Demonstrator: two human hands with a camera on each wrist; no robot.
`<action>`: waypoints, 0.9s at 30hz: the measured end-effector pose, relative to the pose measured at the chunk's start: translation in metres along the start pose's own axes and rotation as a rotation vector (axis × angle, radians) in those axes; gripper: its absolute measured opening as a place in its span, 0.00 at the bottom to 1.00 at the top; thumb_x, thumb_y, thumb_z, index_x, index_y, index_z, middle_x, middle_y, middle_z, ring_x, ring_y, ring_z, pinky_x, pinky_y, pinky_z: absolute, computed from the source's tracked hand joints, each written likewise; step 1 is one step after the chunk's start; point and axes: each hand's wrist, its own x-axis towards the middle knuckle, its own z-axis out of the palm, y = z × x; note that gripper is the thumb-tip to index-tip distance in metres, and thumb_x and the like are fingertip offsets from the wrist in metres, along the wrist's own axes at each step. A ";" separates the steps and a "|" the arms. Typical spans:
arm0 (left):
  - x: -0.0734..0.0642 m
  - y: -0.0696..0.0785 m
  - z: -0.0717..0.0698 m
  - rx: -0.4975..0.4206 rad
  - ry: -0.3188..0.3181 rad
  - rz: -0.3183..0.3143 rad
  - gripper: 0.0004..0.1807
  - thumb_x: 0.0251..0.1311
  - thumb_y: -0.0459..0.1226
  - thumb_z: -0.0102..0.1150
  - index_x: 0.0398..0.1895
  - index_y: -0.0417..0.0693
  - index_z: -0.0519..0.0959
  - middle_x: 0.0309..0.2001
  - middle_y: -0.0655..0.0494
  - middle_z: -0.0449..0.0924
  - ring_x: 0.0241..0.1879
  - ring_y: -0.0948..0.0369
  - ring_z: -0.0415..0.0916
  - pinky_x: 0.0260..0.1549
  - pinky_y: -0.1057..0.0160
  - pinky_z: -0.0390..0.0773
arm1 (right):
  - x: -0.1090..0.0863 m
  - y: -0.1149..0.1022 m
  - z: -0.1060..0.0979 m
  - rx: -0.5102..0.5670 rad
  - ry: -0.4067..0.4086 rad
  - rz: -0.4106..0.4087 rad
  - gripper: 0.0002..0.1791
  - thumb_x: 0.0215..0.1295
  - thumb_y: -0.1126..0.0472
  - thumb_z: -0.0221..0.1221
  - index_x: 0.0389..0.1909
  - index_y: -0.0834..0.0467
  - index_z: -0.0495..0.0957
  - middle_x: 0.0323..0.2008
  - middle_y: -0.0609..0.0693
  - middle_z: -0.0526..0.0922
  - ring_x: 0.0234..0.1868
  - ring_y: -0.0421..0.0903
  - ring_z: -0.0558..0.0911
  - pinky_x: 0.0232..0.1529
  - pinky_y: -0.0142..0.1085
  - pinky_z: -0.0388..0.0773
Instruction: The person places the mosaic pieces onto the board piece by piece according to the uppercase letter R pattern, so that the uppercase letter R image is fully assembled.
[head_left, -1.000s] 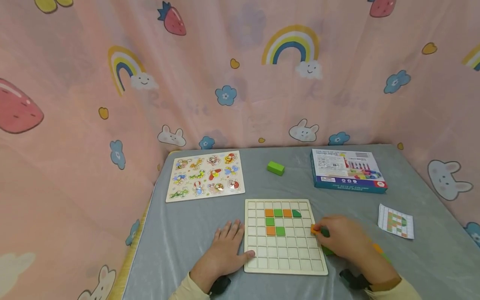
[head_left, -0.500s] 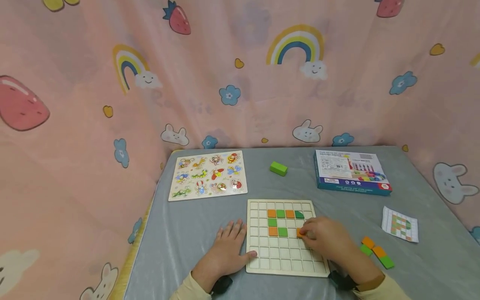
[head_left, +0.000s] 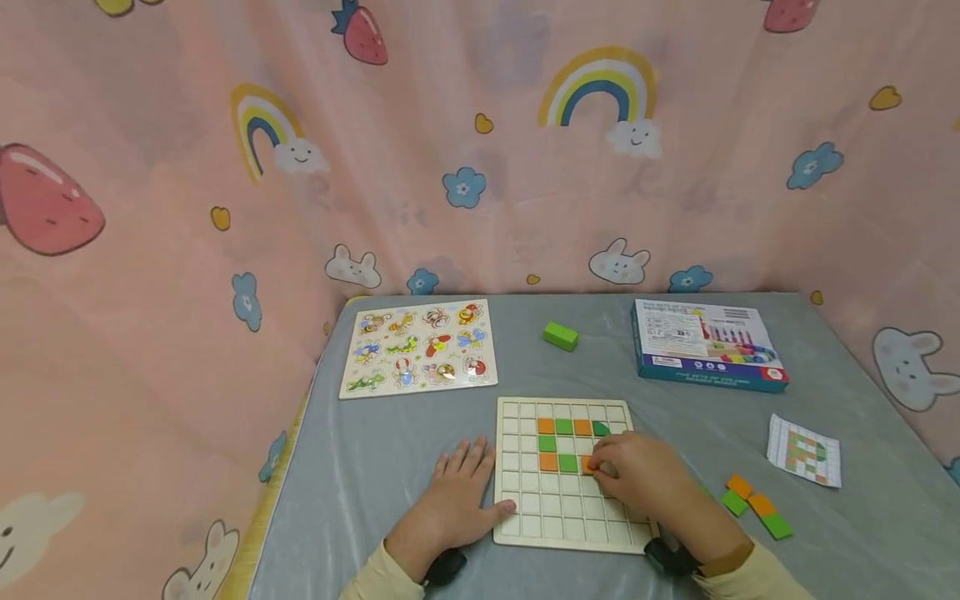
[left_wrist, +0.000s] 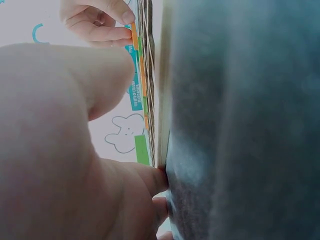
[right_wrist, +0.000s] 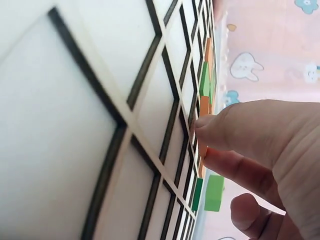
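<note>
A pale wooden grid board (head_left: 540, 525) lies on the table, with several orange and green square tiles in its upper cells. A dark green rounded tile (head_left: 601, 428) ends the top row. My right hand (head_left: 641, 475) pinches an orange square tile (head_left: 587, 466) between thumb and fingers, at the cell just right of a green tile (head_left: 567, 463). The right wrist view shows the thumb (right_wrist: 206, 122) against the orange tile (right_wrist: 204, 104). My left hand (head_left: 450, 504) lies flat with spread fingers beside the board, its thumb over the left edge.
Loose orange and green tiles (head_left: 762, 505) lie right of the board, below a printed pattern card (head_left: 806, 450). Farther back are an insect puzzle board (head_left: 418, 348), a green block (head_left: 561, 335) and a flat box (head_left: 708, 344). A pink patterned curtain (head_left: 480, 208) hangs behind.
My right hand has carried the orange tile leftward from the board's right edge to beside the green tile in the third tile row. The left hand has stayed in place.
</note>
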 end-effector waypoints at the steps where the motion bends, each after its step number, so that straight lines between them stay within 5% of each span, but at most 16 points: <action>1: 0.001 0.000 0.000 0.004 -0.006 -0.001 0.52 0.74 0.67 0.53 0.87 0.44 0.55 0.86 0.45 0.48 0.84 0.42 0.42 0.77 0.32 0.45 | 0.000 -0.001 0.000 -0.002 0.005 -0.006 0.04 0.62 0.58 0.77 0.34 0.45 0.93 0.40 0.38 0.88 0.43 0.45 0.86 0.39 0.43 0.85; 9: -0.002 0.009 -0.009 0.015 -0.028 -0.004 0.52 0.74 0.69 0.50 0.87 0.43 0.54 0.86 0.45 0.48 0.84 0.43 0.42 0.77 0.33 0.47 | -0.001 0.001 0.004 0.015 0.004 -0.005 0.04 0.62 0.59 0.77 0.36 0.46 0.93 0.42 0.39 0.88 0.45 0.46 0.87 0.41 0.44 0.85; 17: 0.003 0.002 0.000 0.000 -0.027 -0.008 0.52 0.74 0.66 0.54 0.87 0.44 0.54 0.86 0.45 0.47 0.84 0.43 0.41 0.77 0.32 0.44 | -0.004 0.004 0.006 0.034 0.011 -0.016 0.04 0.64 0.57 0.77 0.38 0.45 0.94 0.40 0.39 0.87 0.41 0.44 0.86 0.37 0.41 0.84; 27: 0.003 0.000 0.003 0.007 -0.023 -0.013 0.52 0.74 0.66 0.55 0.87 0.43 0.55 0.86 0.44 0.47 0.84 0.42 0.40 0.77 0.32 0.43 | -0.020 0.006 0.001 0.036 -0.059 0.007 0.16 0.68 0.59 0.73 0.56 0.49 0.91 0.47 0.46 0.82 0.38 0.42 0.77 0.36 0.39 0.80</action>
